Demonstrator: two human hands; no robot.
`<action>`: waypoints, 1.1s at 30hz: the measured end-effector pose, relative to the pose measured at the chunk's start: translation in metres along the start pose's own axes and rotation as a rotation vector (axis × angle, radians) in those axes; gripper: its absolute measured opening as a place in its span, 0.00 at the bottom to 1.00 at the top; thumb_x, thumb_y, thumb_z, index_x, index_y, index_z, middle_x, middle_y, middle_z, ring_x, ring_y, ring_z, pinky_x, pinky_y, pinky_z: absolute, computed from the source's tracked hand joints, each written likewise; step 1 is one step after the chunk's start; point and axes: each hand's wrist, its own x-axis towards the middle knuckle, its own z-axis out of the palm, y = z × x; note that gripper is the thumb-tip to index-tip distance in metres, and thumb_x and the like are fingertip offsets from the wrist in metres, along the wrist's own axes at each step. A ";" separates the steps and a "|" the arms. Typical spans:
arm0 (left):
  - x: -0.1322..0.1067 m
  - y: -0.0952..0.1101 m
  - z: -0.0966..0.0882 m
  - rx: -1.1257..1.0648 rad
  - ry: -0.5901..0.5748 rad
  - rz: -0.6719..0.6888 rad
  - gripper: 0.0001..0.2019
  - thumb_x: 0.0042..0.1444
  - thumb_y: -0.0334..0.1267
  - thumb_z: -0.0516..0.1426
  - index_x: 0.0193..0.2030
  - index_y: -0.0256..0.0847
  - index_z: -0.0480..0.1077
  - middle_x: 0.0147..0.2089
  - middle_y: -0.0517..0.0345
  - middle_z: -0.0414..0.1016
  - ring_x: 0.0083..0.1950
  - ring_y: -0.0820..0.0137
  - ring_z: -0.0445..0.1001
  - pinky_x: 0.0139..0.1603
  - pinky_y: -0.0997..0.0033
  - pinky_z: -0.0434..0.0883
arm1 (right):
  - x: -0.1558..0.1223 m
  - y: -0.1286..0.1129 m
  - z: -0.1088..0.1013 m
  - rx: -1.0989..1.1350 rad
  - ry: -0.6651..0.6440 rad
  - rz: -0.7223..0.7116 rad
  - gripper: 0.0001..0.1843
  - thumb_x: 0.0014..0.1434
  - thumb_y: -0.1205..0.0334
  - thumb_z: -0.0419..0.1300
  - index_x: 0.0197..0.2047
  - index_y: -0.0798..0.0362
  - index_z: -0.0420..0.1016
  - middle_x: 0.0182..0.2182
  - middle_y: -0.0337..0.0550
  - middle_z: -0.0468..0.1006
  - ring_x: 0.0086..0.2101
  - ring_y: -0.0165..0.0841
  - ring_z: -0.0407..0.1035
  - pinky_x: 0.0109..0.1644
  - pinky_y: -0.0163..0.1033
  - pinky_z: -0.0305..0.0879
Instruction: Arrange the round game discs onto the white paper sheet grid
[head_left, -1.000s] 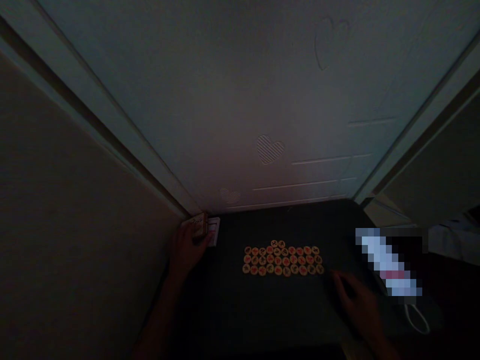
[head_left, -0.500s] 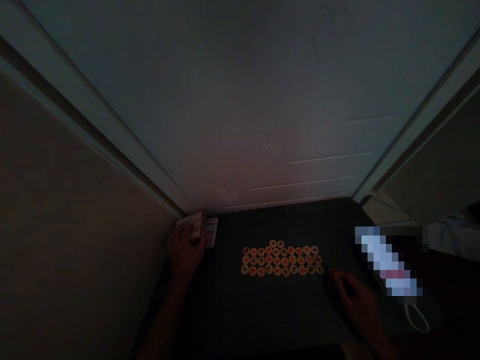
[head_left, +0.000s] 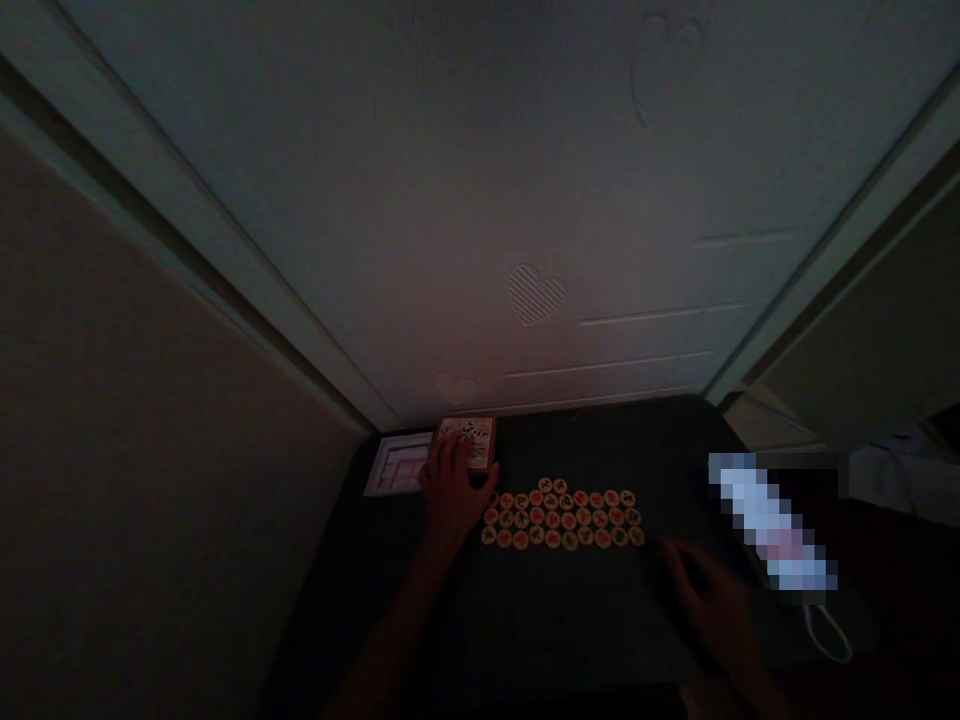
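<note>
Handling of a box beside ranked discs, head view. The left hand (head_left: 452,500), lower centre of the frame, lay over the patterned box (head_left: 480,436), its fingers spread across the top and its thumb at the near right corner; the grip appeared to hold the box by its edges. The step in hand was judged to be the placing of this box, just above the left end of the round discs (head_left: 570,519), which formed three long rows with a pair above. Setting it down or shifting it called for a level hand and a thumb kept clear of the nearest discs. The right hand (head_left: 709,600), lower right, lay curled near the rows' right end; whether it held anything could not be told. A pale, flat framed item (head_left: 377,478) lay left of the box, its border with the box masked by fingers. The thumb partly hid the end disc of the uppermost long row. Dim light obscured the disc markings and any gap between box and table (head_left: 487,630). Both forearms were cut off below; an object (head_left: 776,525) at right was pixelated.
</note>
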 end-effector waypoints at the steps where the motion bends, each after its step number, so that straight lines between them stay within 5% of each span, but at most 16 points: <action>1: 0.002 0.002 0.003 0.011 -0.012 -0.007 0.26 0.61 0.52 0.59 0.62 0.42 0.68 0.70 0.43 0.65 0.73 0.46 0.57 0.67 0.40 0.62 | 0.000 -0.001 0.000 0.002 0.004 -0.002 0.25 0.65 0.38 0.56 0.47 0.48 0.83 0.45 0.47 0.86 0.44 0.45 0.81 0.49 0.47 0.78; 24: 0.011 -0.005 0.027 0.049 -0.188 -0.069 0.37 0.58 0.64 0.58 0.67 0.41 0.65 0.73 0.39 0.61 0.72 0.42 0.57 0.67 0.37 0.58 | 0.001 -0.006 -0.002 0.016 0.020 -0.028 0.25 0.65 0.38 0.56 0.47 0.49 0.84 0.45 0.47 0.86 0.44 0.44 0.81 0.47 0.45 0.79; 33: 0.020 0.005 0.023 0.070 -0.237 0.172 0.29 0.67 0.54 0.52 0.69 0.40 0.64 0.73 0.43 0.63 0.75 0.48 0.55 0.73 0.43 0.51 | 0.001 -0.002 0.000 0.019 0.015 -0.001 0.26 0.65 0.38 0.56 0.48 0.49 0.83 0.45 0.47 0.86 0.44 0.45 0.81 0.48 0.46 0.78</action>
